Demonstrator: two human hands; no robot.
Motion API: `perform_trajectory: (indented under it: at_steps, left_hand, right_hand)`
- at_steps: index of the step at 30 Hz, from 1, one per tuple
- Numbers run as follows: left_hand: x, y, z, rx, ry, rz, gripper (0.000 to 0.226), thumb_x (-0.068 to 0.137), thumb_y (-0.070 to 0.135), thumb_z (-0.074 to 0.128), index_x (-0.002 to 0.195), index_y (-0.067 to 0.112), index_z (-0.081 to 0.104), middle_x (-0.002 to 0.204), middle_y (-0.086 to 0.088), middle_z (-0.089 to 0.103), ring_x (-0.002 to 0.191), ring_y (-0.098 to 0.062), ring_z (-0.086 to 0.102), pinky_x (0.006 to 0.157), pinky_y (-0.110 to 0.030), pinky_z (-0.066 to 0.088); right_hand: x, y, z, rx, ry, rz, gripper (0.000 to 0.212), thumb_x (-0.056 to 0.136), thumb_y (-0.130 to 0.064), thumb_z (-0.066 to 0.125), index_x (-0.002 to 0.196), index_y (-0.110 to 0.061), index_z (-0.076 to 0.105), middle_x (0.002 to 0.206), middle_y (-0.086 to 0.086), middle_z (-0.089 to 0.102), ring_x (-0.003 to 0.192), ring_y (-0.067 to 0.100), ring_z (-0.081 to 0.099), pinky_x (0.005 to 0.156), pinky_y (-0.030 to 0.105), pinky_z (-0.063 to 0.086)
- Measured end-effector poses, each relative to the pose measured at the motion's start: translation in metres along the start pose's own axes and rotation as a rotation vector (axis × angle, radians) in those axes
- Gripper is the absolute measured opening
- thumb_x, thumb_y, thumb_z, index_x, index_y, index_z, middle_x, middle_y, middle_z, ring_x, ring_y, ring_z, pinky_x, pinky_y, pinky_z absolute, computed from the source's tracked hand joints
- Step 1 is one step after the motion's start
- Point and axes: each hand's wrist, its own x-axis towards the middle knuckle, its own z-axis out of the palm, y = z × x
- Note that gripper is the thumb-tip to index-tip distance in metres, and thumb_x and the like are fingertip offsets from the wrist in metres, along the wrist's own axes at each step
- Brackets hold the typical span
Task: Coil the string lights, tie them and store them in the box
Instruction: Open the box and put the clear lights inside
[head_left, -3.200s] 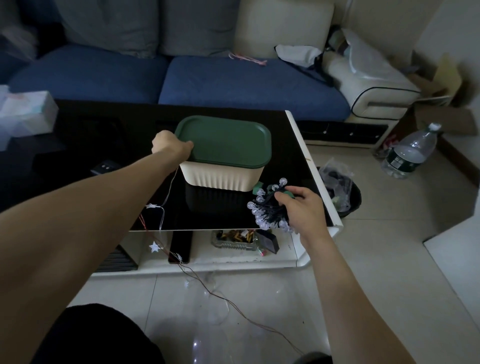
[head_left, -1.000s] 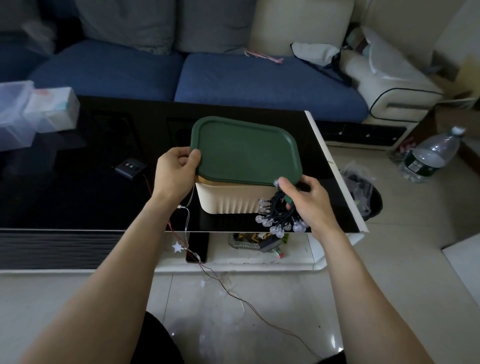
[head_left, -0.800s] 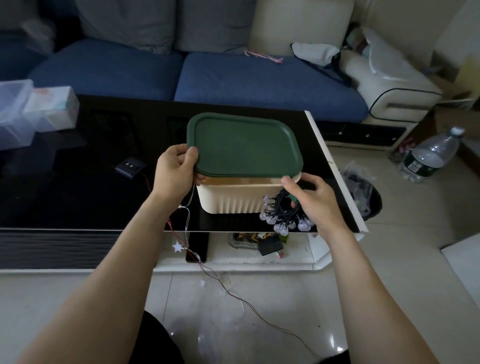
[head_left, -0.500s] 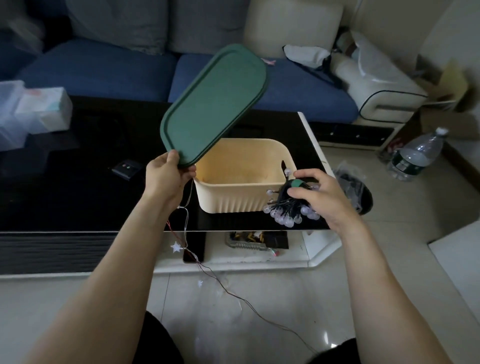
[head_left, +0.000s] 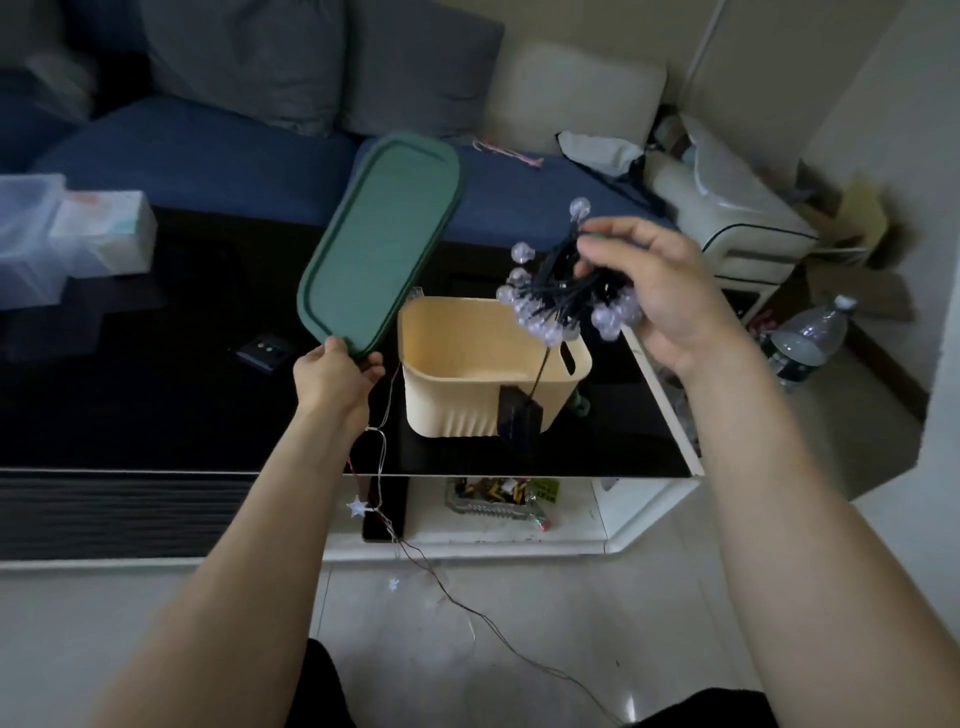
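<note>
Since half a second ago, we see the right hand (head_left: 660, 291) has risen from beside the box's right wall to above its open mouth, carrying the coiled string lights (head_left: 563, 293) with it, and the green lid (head_left: 382, 241) has swung further up and away to the left.

In the head view, the right hand's fingers curl round the bundle of dark wire and clear bulbs; the bulbs spread left and below the fingertips. From the bundle one wire drops straight down to a small black module (head_left: 518, 418), which hangs in front of the box's near wall. The cream box (head_left: 441, 374) stands open just below the fingers, its long axis running left to right along the black table (head_left: 130, 395), close to the table's right edge.

The left hand (head_left: 335, 376) pinches the lid's near short end; the lid stands tilted on edge, its long axis pointing up and away from the fingers, just left of the box and clear of its opening.

Below the left wrist a thin wire with star lights (head_left: 358, 505) trails over the table's near edge to the floor.
</note>
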Motion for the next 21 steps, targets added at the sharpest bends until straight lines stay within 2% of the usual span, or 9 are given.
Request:
perform_trajectory:
  at_steps: [5, 10, 13, 14, 16, 17, 21]
  left_hand:
    - [0.001, 0.005, -0.004, -0.058, 0.033, -0.032, 0.021, 0.106, 0.009, 0.037, 0.089, 0.007, 0.049, 0.088, -0.012, 0.058, 0.057, -0.014, 0.050, 0.054, -0.024, 0.045]
    - [0.004, 0.004, -0.006, -0.046, 0.067, -0.057, 0.022, 0.105, 0.010, 0.038, 0.086, 0.007, 0.048, 0.087, -0.011, 0.059, 0.056, -0.014, 0.050, 0.054, -0.024, 0.045]
    - [0.005, 0.003, -0.007, -0.043, 0.077, -0.073, 0.022, 0.105, 0.009, 0.038, 0.086, 0.007, 0.049, 0.086, -0.011, 0.059, 0.055, -0.013, 0.049, 0.051, -0.023, 0.044]
    - [0.005, 0.003, -0.007, -0.043, 0.079, -0.074, 0.022, 0.105, 0.008, 0.038, 0.086, 0.008, 0.048, 0.086, -0.011, 0.059, 0.055, -0.013, 0.049, 0.052, -0.024, 0.043]
    - [0.004, 0.003, -0.008, -0.035, 0.086, -0.070, 0.022, 0.105, 0.008, 0.038, 0.085, 0.008, 0.047, 0.085, -0.011, 0.058, 0.056, -0.013, 0.049, 0.053, -0.024, 0.043]
    - [0.004, 0.004, -0.008, -0.032, 0.091, -0.068, 0.022, 0.104, 0.008, 0.038, 0.085, 0.009, 0.047, 0.084, -0.011, 0.058, 0.056, -0.013, 0.049, 0.053, -0.024, 0.043]
    - [0.004, 0.003, -0.006, -0.029, 0.112, -0.069, 0.022, 0.104, 0.007, 0.038, 0.083, 0.010, 0.044, 0.083, -0.011, 0.058, 0.056, -0.014, 0.049, 0.054, -0.025, 0.043]
  right_hand:
    - [0.028, -0.020, 0.023, 0.100, 0.075, -0.047, 0.004, 0.084, -0.014, 0.072, 0.088, -0.014, 0.074, 0.076, 0.007, 0.068, 0.086, 0.022, 0.065, 0.098, 0.043, 0.051]
    - [0.049, -0.026, 0.038, 0.119, 0.113, -0.082, 0.006, 0.079, -0.018, 0.070, 0.075, -0.017, 0.074, 0.075, 0.006, 0.068, 0.085, 0.023, 0.063, 0.098, 0.048, 0.051]
    - [0.055, -0.007, 0.048, 0.005, 0.135, -0.014, 0.012, 0.081, -0.017, 0.067, 0.090, -0.015, 0.075, 0.086, 0.006, 0.072, 0.092, 0.019, 0.066, 0.092, 0.040, 0.053]
    - [0.057, 0.000, 0.050, -0.050, 0.127, 0.012, 0.014, 0.085, -0.015, 0.066, 0.096, -0.015, 0.074, 0.089, 0.005, 0.073, 0.092, 0.017, 0.067, 0.082, 0.034, 0.056]
    - [0.058, 0.015, 0.056, -0.151, 0.079, 0.063, 0.017, 0.090, -0.012, 0.063, 0.104, -0.015, 0.072, 0.093, 0.001, 0.072, 0.086, 0.009, 0.065, 0.062, 0.016, 0.050]
    - [0.058, 0.022, 0.059, -0.195, 0.047, 0.078, 0.018, 0.090, -0.011, 0.063, 0.106, -0.015, 0.071, 0.094, -0.001, 0.071, 0.085, 0.005, 0.064, 0.058, 0.010, 0.046]
    - [0.063, 0.053, 0.068, -0.384, -0.119, 0.080, 0.022, 0.091, -0.008, 0.066, 0.112, -0.014, 0.069, 0.089, 0.002, 0.072, 0.086, 0.007, 0.065, 0.068, 0.009, 0.046]
